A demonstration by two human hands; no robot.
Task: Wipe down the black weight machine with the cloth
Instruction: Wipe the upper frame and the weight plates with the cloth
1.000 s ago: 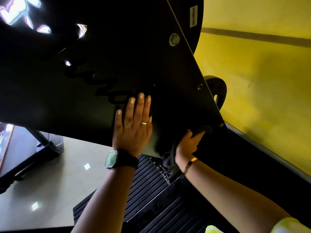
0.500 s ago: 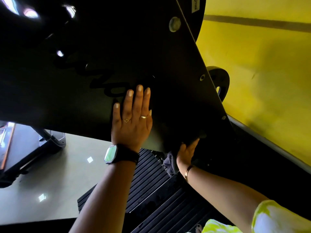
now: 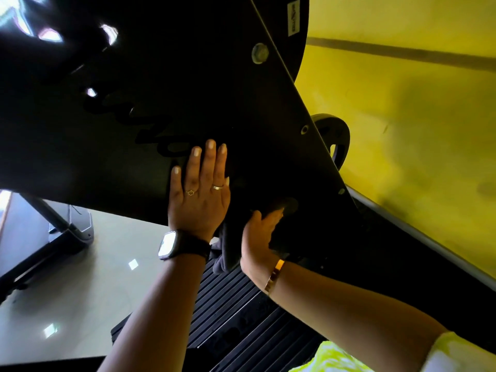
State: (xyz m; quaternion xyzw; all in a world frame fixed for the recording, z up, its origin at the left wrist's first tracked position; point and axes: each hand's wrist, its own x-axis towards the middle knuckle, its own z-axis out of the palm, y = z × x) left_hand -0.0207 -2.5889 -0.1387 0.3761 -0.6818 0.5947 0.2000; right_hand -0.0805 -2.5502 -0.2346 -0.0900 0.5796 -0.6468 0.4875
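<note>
Left grip: your left grip (image 3: 200,200) lay open and flat on the black panel (image 3: 161,89) of the machine, fingers straight and close together, tips up by the cut-out lettering.
Right grip: your right grip (image 3: 259,237) held the cloth (image 3: 226,253) bunched against the panel's lower corner, thumb raised; most of the fingers were hidden in the dark there.
Cloth: dark grey, partly under your right grip, with a fold hanging out between the two grips, just below the left wrist.
Machine: the panel filled the space above both grips, sloping down to the right grip; a bolt (image 3: 259,53) sat well above your right grip, near the panel's edge.
Plate: a black weight plate (image 3: 335,140) showed behind the panel's edge, up and to the right of your right grip.
Wrists: a watch (image 3: 171,244) on the left, a gold bangle (image 3: 274,275) on the right; two rings on the left grip.
Below: a ribbed black platform (image 3: 236,304) lay under both forearms, with pale glossy floor (image 3: 67,277) to the left of your left grip.
Wall: yellow (image 3: 402,116), to the right of your right grip.
</note>
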